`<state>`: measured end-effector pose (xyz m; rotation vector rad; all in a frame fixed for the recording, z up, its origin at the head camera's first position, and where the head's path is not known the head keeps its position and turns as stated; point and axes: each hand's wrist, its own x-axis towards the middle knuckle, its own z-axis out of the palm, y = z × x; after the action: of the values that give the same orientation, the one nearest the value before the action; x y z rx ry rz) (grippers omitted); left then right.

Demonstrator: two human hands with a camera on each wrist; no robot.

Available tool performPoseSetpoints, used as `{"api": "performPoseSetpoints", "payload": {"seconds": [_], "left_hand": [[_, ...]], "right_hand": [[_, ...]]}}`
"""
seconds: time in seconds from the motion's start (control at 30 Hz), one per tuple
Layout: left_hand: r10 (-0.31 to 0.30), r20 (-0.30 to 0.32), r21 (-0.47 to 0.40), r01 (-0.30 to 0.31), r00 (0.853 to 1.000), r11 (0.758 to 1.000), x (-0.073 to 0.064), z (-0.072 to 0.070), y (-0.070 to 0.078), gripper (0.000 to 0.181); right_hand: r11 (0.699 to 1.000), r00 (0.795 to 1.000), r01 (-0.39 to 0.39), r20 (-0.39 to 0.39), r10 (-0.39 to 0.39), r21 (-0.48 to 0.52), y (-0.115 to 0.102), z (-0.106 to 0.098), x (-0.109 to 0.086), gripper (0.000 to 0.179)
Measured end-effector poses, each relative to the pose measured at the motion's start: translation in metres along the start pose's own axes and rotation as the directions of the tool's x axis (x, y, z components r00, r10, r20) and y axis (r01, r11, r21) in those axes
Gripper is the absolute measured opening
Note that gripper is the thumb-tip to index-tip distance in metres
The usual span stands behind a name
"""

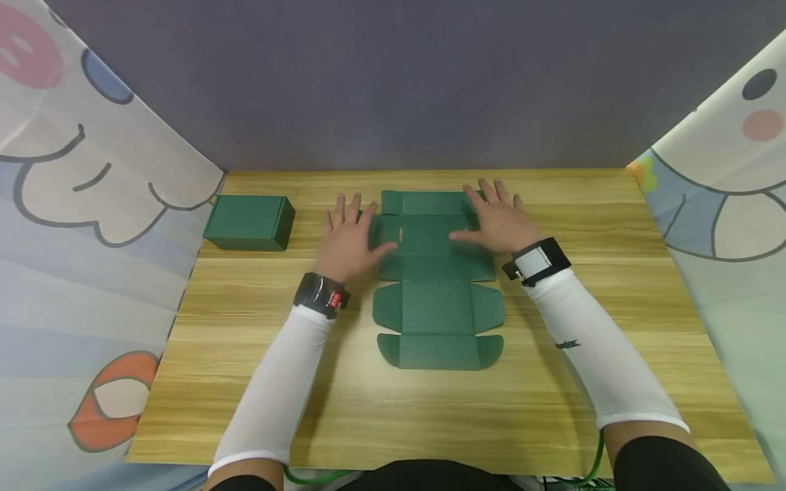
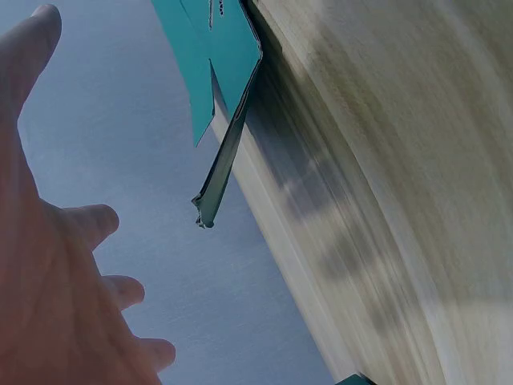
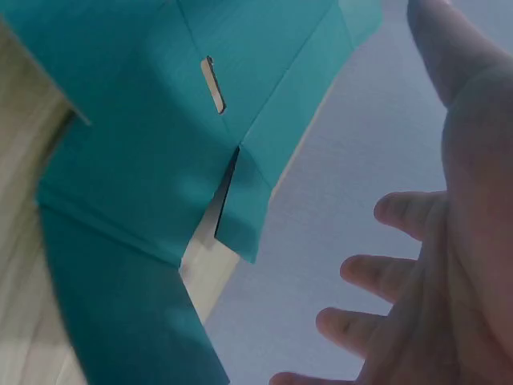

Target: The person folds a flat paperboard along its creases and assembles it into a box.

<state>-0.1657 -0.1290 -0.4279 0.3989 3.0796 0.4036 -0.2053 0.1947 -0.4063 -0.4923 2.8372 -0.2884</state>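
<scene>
A green cardboard box blank point(image 1: 437, 307) lies unfolded on the wooden table, its creased panels and side flaps spread out. My left hand point(image 1: 348, 242) is by its upper left side, fingers spread and thumb toward the cardboard. Over the upper right flaps is my right hand point(image 1: 500, 221), also with spread fingers. Both wrist views show a gap between the hands and the cardboard, and neither hand holds anything. In the right wrist view, a narrow slot shows in the cardboard point(image 3: 136, 176). One side flap point(image 2: 232, 64) is seen tilted in the left wrist view.
A closed green box point(image 1: 245, 221) sits at the table's back left. Behind the wooden table point(image 1: 614, 273) rises a grey wall point(image 1: 399, 88). Cartoon-printed fabric point(image 1: 74, 293) hangs at the sides. A green cable point(image 1: 319, 479) runs below the front edge.
</scene>
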Motion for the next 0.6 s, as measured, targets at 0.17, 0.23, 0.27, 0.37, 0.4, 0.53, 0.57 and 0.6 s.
{"api": "performPoseSetpoints", "payload": {"seconds": [0.17, 0.23, 0.27, 0.37, 0.4, 0.53, 0.57, 0.6], "left_hand": [[0.087, 0.008, 0.028, -0.088, 0.996, 0.996, 0.003, 0.007, 0.016, 0.083], [0.103, 0.028, 0.045, -0.105, 0.994, 0.993, 0.004, 0.01, 0.023, 0.079], [0.109, 0.039, 0.051, -0.111, 0.993, 0.993, 0.004, 0.012, 0.027, 0.077], [0.122, 0.061, 0.066, -0.126, 0.991, 0.99, 0.003, 0.016, 0.037, 0.071], [0.129, 0.066, 0.072, -0.134, 0.989, 0.988, 0.001, 0.017, 0.041, 0.069], [0.18, 0.083, 0.104, -0.188, 0.98, 0.977, -0.005, 0.024, 0.053, 0.061], [0.191, 0.095, 0.111, -0.201, 0.977, 0.973, -0.006, 0.026, 0.055, 0.06], [0.202, 0.108, 0.117, -0.215, 0.973, 0.97, -0.007, 0.029, 0.057, 0.059]], "right_hand": [[0.999, 0.999, 0.037, 0.03, -0.036, -0.036, -0.006, -0.001, 0.018, 0.102], [0.998, 0.998, 0.049, 0.051, -0.047, -0.04, -0.007, 0.0, 0.026, 0.098], [0.998, 0.997, 0.054, 0.061, -0.051, -0.045, -0.007, 0.0, 0.03, 0.096], [0.996, 0.994, 0.066, 0.09, -0.06, -0.065, -0.008, 0.002, 0.043, 0.091], [0.995, 0.993, 0.07, 0.095, -0.063, -0.075, -0.009, 0.003, 0.047, 0.089], [0.989, 0.991, 0.091, 0.105, -0.079, -0.115, -0.011, 0.006, 0.063, 0.084], [0.988, 0.991, 0.095, 0.108, -0.083, -0.118, -0.012, 0.006, 0.066, 0.082], [0.988, 0.99, 0.099, 0.109, -0.085, -0.122, -0.013, 0.006, 0.069, 0.081]]}}
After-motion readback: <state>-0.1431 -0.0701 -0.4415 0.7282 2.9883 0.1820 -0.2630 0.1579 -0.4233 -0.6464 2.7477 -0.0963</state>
